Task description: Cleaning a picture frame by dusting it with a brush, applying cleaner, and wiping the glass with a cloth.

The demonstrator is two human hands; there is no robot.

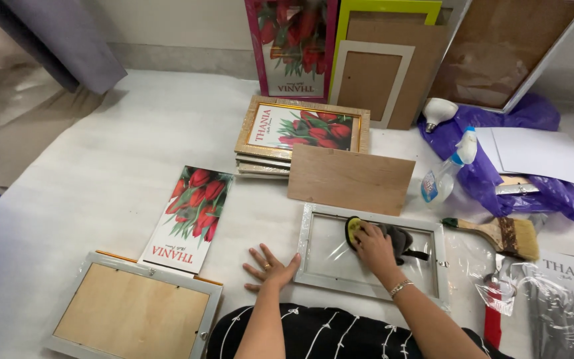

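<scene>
A silver picture frame (307,229) with a clear glass pane lies flat in front of me on the white sheet. My right hand (373,246) presses a yellow and dark grey cleaning pad (353,229) onto the glass near the frame's upper middle. Flat on the sheet just left of the frame rests my left hand (270,268), fingers spread, its fingertips near the frame's left edge. It holds nothing.
A tulip print (192,216) and a face-down frame (134,309) lie to the left. A brown backing board (350,178) and a stack of frames (297,129) sit behind. A spray bottle (446,169), paintbrush (499,233), purple bag (533,193) and more frames are on the right and along the wall.
</scene>
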